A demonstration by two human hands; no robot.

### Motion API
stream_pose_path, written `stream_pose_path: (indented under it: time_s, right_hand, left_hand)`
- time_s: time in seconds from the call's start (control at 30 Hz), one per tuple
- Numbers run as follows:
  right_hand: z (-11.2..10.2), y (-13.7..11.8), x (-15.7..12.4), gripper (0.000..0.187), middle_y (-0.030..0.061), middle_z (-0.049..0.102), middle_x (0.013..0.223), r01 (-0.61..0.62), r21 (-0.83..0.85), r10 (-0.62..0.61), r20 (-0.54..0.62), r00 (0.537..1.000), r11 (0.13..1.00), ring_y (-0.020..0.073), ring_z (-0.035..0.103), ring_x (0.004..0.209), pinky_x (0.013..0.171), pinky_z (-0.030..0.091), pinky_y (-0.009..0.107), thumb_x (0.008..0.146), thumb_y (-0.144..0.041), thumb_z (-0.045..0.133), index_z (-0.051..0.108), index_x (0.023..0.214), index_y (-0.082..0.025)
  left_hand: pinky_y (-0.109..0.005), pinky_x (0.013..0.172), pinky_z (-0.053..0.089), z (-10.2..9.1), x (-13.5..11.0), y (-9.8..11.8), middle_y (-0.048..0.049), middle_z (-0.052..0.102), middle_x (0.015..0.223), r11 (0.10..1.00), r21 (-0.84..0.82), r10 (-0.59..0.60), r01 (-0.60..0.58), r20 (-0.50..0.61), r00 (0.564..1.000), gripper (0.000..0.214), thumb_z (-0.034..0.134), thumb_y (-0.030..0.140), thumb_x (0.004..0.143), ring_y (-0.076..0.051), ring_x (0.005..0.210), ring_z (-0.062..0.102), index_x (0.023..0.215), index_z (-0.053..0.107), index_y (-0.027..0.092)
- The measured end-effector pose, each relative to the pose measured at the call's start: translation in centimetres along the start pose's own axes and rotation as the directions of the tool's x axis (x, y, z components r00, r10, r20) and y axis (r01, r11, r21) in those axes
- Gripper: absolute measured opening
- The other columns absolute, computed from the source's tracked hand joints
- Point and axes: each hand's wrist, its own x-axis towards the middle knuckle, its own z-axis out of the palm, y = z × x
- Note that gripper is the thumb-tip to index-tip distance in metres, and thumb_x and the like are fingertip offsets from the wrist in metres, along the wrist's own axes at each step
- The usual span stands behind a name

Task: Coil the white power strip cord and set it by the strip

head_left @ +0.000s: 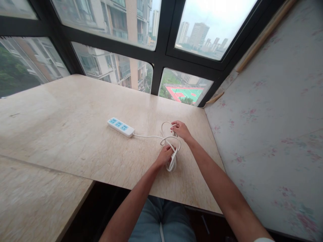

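A white power strip [128,130] with three blue socket faces lies on the marble-like counter. From its right end a white cable [147,136] runs across to my hands, crossing itself in loose loops. My left hand [165,155] is closed around the gathered coils of this cable, whose lower loops hang towards me against the counter. Farther out and to the right, my right hand [180,129] pinches the cable near a loop, fingertips together. The plug cannot be made out; part of the bundle is hidden behind my fingers.
The pale counter [83,114] reaches to dark window frames [156,74] at the back. A wall with flowered paper [252,127] borders it on the right. Nearer on the left is another counter section [37,191], with a dark gap beside it.
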Motion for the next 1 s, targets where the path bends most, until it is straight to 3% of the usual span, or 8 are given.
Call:
stream_pose_path:
  time_s: [0.17,0.37,0.5,0.6,0.7,0.8,0.9,1.0]
  right_hand:
    - [0.0,2.1,1.7,0.024,0.0016,0.068,0.062,-0.069,-0.119,0.059,-0.084,0.995,0.99,0.0158,0.067,0.061,0.063,0.048,0.026,0.07,-0.007,0.058,0.065,0.091,-0.015]
    - [-0.2,3.7,1.5,0.02,0.0046,0.073,0.079,-0.073,-0.182,0.051,-0.122,0.991,0.981,0.0165,0.068,0.072,0.078,0.05,0.031,0.076,-0.014,0.058,0.068,0.093,-0.016]
    - [-0.7,2.3,1.0,0.026,0.0117,0.069,0.11,0.003,-0.215,-0.042,-0.177,0.983,0.977,0.0215,0.064,0.098,0.097,0.044,0.039,0.081,-0.023,0.059,0.069,0.104,-0.016]
    - [-1.2,-0.7,-0.4,0.03,0.0118,0.066,0.117,0.225,-0.207,-0.257,-0.144,0.956,0.952,0.0229,0.061,0.102,0.097,0.044,0.04,0.085,-0.029,0.058,0.068,0.11,-0.018]
    - [-1.2,-4.5,-2.8,0.023,0.0083,0.067,0.104,0.582,-0.2,-0.563,0.146,0.813,0.788,0.0221,0.06,0.097,0.091,0.045,0.038,0.087,-0.033,0.061,0.071,0.105,-0.023]
    - [-0.3,-7.3,-5.4,0.02,0.0081,0.066,0.1,0.777,-0.371,-0.568,0.534,0.626,0.508,0.0231,0.058,0.096,0.086,0.042,0.036,0.08,-0.023,0.072,0.073,0.1,-0.023]
    - [0.7,-8.0,-6.6,0.012,0.0102,0.066,0.091,0.82,-0.508,-0.411,0.71,0.571,0.262,0.0236,0.056,0.09,0.079,0.038,0.035,0.078,-0.009,0.071,0.074,0.084,-0.018]
    - [0.8,-7.5,-6.6,0.013,0.0107,0.065,0.086,0.829,-0.535,-0.354,0.752,0.556,0.164,0.0223,0.055,0.087,0.073,0.035,0.034,0.08,-0.005,0.066,0.072,0.075,-0.016]
  left_hand:
    - [-0.022,0.039,0.023,0.1,-0.2,0.2,0.0057,0.04,0.047,1.0,-0.002,0.006,-0.006,0.002,1.0,0.027,0.064,0.037,0.072,-0.007,0.039,0.033,0.059,0.05,0.018]
    - [-0.021,0.038,0.023,0.2,0.0,-0.1,0.0056,0.042,0.045,1.0,-0.028,0.004,-0.004,0.004,1.0,0.03,0.066,0.04,0.071,-0.008,0.038,0.035,0.058,0.05,0.018]
    - [-0.021,0.038,0.025,0.2,0.1,-0.3,0.0055,0.042,0.045,0.999,-0.044,0.017,-0.017,0.0,1.0,0.029,0.065,0.039,0.072,-0.008,0.038,0.036,0.058,0.05,0.019]
    - [-0.021,0.039,0.026,0.2,0.3,-0.6,0.0056,0.042,0.046,0.999,-0.031,0.027,-0.027,0.001,1.0,0.029,0.063,0.039,0.074,-0.008,0.038,0.035,0.059,0.05,0.019]
    - [-0.022,0.04,0.028,0.1,0.6,-1.1,0.0047,0.044,0.048,0.998,-0.005,0.06,-0.06,-0.005,0.998,0.026,0.059,0.037,0.077,-0.008,0.038,0.037,0.062,0.051,0.019]
    - [-0.023,0.04,0.028,-0.1,0.9,-1.6,0.0036,0.043,0.044,0.995,0.047,0.09,-0.089,-0.025,0.996,0.029,0.058,0.036,0.079,-0.009,0.037,0.037,0.058,0.048,0.019]
    - [-0.024,0.04,0.027,-0.2,0.9,-1.9,0.0035,0.04,0.042,0.993,0.067,0.102,-0.1,-0.033,0.994,0.032,0.06,0.034,0.078,-0.009,0.037,0.037,0.054,0.044,0.02]
    - [-0.023,0.04,0.027,-0.2,0.9,-1.9,0.0036,0.043,0.044,0.993,0.056,0.107,-0.106,-0.01,0.994,0.031,0.059,0.036,0.079,-0.008,0.038,0.037,0.056,0.045,0.019]
